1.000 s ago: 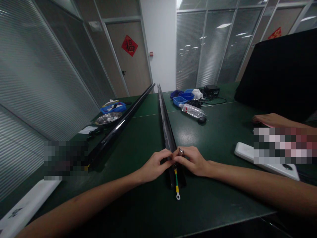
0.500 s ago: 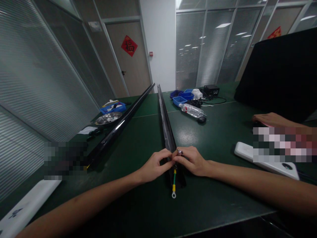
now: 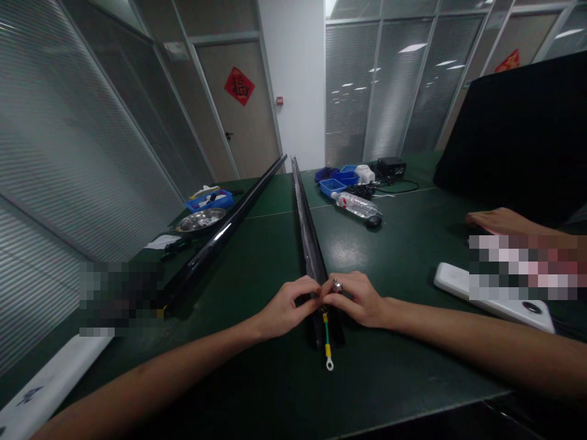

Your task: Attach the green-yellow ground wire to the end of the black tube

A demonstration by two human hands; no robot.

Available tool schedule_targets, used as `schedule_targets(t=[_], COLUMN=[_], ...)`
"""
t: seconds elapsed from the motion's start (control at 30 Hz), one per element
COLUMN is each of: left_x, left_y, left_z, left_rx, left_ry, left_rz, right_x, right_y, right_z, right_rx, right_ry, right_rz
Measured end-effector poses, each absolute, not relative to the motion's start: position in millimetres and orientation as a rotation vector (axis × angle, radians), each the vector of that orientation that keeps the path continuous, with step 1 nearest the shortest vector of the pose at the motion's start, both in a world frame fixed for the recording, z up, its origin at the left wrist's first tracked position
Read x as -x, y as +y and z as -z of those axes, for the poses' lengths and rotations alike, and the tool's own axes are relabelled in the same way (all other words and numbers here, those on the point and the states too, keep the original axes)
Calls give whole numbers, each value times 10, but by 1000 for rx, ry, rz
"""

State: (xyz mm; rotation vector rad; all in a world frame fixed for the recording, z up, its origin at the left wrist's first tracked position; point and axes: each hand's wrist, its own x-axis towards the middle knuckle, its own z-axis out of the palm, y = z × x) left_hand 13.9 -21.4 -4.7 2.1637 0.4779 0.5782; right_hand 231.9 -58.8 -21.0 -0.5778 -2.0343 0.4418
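Observation:
A long, dark, glossy channel-shaped strip (image 3: pixel 305 226) lies on the green table, running away from me. Over its near end my left hand (image 3: pixel 290 307) and my right hand (image 3: pixel 355 297) meet, their thumbs and fingers pinched together. What sits between the fingertips is hidden; it is small. Just below them a short green wire (image 3: pixel 327 333) with yellow sleeves comes out, its ring terminal (image 3: pixel 329 365) hanging free toward me. A ring (image 3: pixel 338 286) shows on a finger of my right hand.
Another long black strip (image 3: pixel 220 235) lies at left, beside a metal dish (image 3: pixel 183 226) and a blue tray (image 3: pixel 202 205). Further back are blue bins (image 3: pixel 333 187) and a plastic bottle (image 3: pixel 358 205). At right lie a white device (image 3: pixel 477 293) and another person's hand (image 3: pixel 498 218).
The ring terminal on the green wire has swung slightly right and nearer me. My right hand has shifted a little, its ring turning; my left hand stays almost in place.

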Motion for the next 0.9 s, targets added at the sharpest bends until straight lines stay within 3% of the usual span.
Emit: schedule_targets(t=[0.9], left_x=[-146], left_y=[-215], left_z=[34], left_rx=[-2190], left_ry=[541], left_rz=[-556], right_x=[-2310], right_y=[-571], right_z=[198], right_rx=[631], right_ry=[-2100], right_rz=[-411])
